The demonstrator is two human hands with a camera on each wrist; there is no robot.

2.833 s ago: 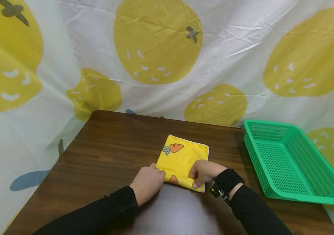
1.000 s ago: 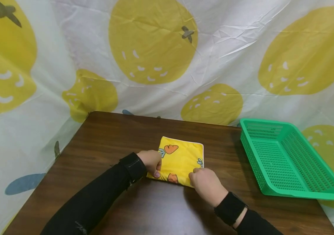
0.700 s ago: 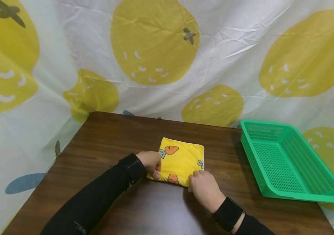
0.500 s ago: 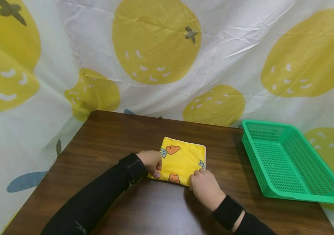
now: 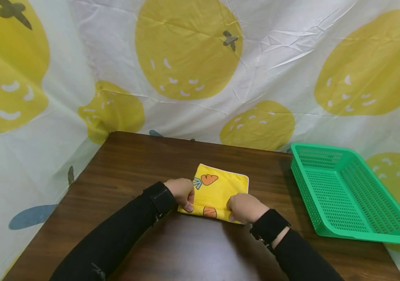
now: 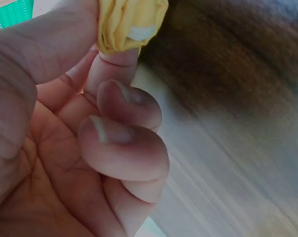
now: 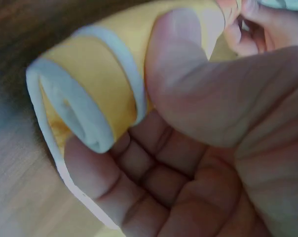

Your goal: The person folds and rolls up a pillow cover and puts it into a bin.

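Note:
A yellow towel (image 5: 217, 191) with carrot prints and white edging lies on the brown table, its near edge rolled up. At the left end of the roll, my left hand (image 5: 181, 191) pinches the cloth between thumb and forefinger; the left wrist view shows the bunched yellow end (image 6: 129, 27) above the other curled fingers. My right hand (image 5: 246, 207) holds the right end, thumb on top and forefinger beneath. Coiled layers with white trim show at that rolled end (image 7: 90, 84) in the right wrist view, where the left hand (image 7: 272, 29) appears behind.
A green perforated plastic basket (image 5: 321, 218) stands at the right side of the table (image 5: 143, 156). White cloth (image 5: 186, 121) printed with large yellow fruit hangs behind the table and along its left side.
Since the oldest frame, my left hand has turned over at the left corner. My right hand drew back to the near right corner, then shifted to put its thumb at the rolled edge.

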